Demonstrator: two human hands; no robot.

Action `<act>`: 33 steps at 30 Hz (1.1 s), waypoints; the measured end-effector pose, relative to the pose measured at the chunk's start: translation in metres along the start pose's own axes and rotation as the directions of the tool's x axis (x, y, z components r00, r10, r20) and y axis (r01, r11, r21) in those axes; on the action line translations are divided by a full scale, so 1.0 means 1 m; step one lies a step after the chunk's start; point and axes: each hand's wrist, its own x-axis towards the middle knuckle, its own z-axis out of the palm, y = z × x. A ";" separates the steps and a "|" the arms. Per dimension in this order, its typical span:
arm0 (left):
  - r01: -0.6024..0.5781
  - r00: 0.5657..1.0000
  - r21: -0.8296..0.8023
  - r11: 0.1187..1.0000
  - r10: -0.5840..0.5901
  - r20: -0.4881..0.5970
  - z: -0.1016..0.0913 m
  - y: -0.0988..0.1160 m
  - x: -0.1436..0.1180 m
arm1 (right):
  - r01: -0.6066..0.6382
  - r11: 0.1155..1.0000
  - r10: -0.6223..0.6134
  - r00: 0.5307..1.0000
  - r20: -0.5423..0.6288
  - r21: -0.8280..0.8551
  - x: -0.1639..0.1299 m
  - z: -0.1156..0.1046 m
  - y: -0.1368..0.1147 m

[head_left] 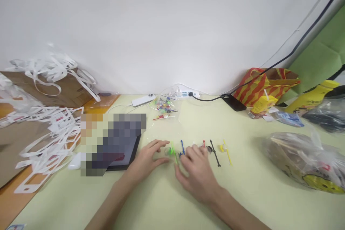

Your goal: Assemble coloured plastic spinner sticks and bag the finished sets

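A row of small coloured plastic arrow pieces lies on the pale green tabletop. My left hand is open, thumb and fingers parted beside a round green piece. Just right of that is a thin green arrow. Palm down over the middle of the row, my right hand has bent fingers, with the thumb apart near the green arrow's lower end. Its fingers partly cover a blue arrow and a red arrow. Farther right lie a black arrow and a yellow arrow.
Behind the row sits a clear bag of coloured pieces. A dark tablet, partly blurred out, lies left, near white cut-out strips. A plastic-wrapped package and a striped bag stand right. A power strip lies along the wall.
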 end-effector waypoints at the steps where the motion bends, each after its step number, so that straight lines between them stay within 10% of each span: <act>1: 0.000 1.000 0.007 1.000 0.000 -0.013 -0.003 0.000 -0.001 | -0.031 0.999 0.032 0.998 -0.050 0.006 0.002 -0.009 0.012; 9: -0.065 0.984 0.065 0.996 0.075 -0.159 -0.010 0.009 0.034 | -0.084 0.996 0.063 0.927 -0.370 -0.039 0.031 -0.036 0.107; 19: -0.050 0.960 0.058 0.997 0.064 -0.274 0.001 -0.008 0.016 | 0.032 0.993 0.009 0.942 -0.335 0.117 0.006 -0.029 0.089; 33: -0.111 0.989 0.033 0.993 0.108 0.103 0.004 -0.001 0.022 | 0.137 0.973 -0.097 0.973 -0.211 0.184 0.001 -0.021 0.083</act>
